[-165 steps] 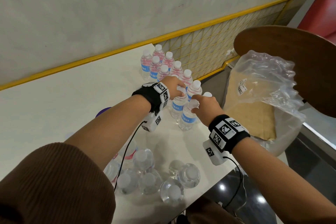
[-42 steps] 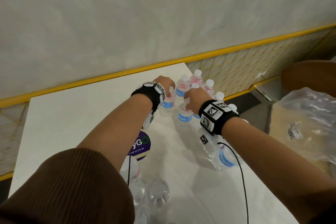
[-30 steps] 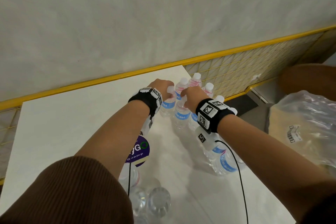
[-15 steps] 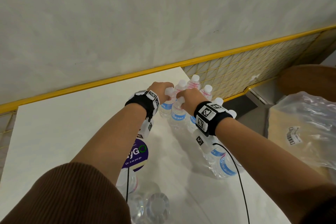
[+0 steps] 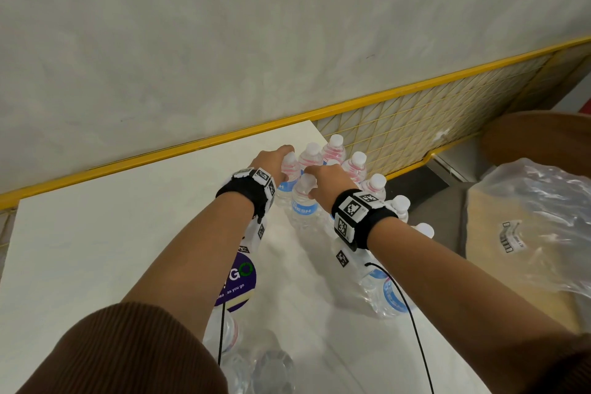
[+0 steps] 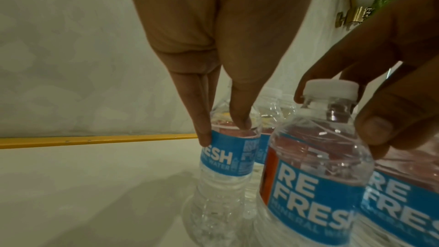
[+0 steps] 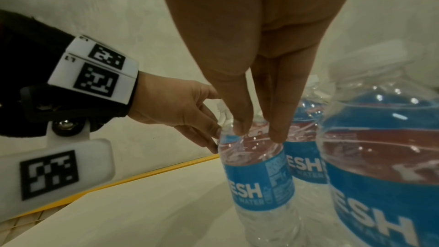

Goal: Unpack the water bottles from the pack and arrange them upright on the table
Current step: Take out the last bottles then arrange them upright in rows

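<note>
Left hand (image 5: 271,163) and right hand (image 5: 326,184) each pinching a clear blue-labelled water bottle (image 5: 302,205), seemingly upright, on far white table (image 5: 96,233).

bottles (image 5: 302,205): clear, white caps, blue labels with white lettering, pink-red tint behind | table (image 5: 96,233): off-white | wall (image 5: 224,25): pale mottled grey | rail (image 5: 351,104): yellow, yellow diamond mesh below | wristbands (image 5: 361,217): black, black-and-white square codes | sleeve (image 5: 128,352): ribbed brown | sticker (image 5: 238,283): purple, white and green letters
</note>
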### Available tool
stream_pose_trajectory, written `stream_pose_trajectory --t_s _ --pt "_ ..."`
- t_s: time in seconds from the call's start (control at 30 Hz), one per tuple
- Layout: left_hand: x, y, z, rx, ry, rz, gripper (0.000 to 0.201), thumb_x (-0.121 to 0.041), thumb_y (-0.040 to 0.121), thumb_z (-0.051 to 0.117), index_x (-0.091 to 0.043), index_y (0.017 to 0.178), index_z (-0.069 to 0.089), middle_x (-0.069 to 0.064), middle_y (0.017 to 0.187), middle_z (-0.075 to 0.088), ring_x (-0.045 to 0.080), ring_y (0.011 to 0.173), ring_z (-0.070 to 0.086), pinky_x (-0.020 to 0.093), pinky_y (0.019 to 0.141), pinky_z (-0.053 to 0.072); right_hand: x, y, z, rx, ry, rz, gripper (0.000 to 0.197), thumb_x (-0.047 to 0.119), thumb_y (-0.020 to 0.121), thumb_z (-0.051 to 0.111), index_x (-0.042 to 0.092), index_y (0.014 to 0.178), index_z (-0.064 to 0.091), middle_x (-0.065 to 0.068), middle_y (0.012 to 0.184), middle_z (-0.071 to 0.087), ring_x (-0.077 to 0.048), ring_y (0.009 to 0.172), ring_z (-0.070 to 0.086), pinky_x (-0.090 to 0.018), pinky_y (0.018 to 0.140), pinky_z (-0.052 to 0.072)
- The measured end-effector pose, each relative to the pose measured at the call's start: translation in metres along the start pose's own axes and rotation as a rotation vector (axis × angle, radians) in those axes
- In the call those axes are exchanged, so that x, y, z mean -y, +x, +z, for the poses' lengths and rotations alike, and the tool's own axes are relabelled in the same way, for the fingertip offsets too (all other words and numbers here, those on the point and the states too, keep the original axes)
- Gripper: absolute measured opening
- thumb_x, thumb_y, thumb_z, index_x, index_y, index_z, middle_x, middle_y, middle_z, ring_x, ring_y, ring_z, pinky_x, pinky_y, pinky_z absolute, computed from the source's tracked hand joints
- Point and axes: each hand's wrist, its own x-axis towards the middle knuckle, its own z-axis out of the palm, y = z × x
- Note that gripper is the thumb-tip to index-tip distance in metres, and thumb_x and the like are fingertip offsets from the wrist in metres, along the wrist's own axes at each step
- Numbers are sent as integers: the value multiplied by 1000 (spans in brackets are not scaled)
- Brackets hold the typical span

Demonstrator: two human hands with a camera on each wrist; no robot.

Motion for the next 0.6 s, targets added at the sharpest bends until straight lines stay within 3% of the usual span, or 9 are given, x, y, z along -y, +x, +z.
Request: stream_pose_trajectory --t_s 0.2,0.47,0.53,0.6 --pt "4 4 1 -1 -4 -27 61 -13 87 61 -28 141 37 19 123 58 37 108 59 36 89 48 3 2 0 -7 17 -21 36 7 90 52 13 126 56 -17 114 60 -33 108 57 -38 90 47" --pt "12 2 -2 26 31 -18 68 -10 87 61 -30 145 31 19 126 57 37 111 58 38 93 50 2 6 -1 10 9 -23 39 6 91 52 14 129 54 -16 117 60 -32 112 55 -37 93 46" --pt "12 0 0 46 46 -7 76 -10 85 62 -29 148 24 18 135 48 37 120 52 42 99 46 0 6 0 7 32 1 44 5 90 52 16 132 50 -15 118 60 -32 112 56 -36 92 47" --pt "10 -2 2 56 69 35 85 -11 82 64 -25 151 16 13 151 30 35 138 33 45 110 36 -6 4 1 7 61 60 47 4 88 52 13 134 46 -15 121 59 -31 112 57 -32 87 47"
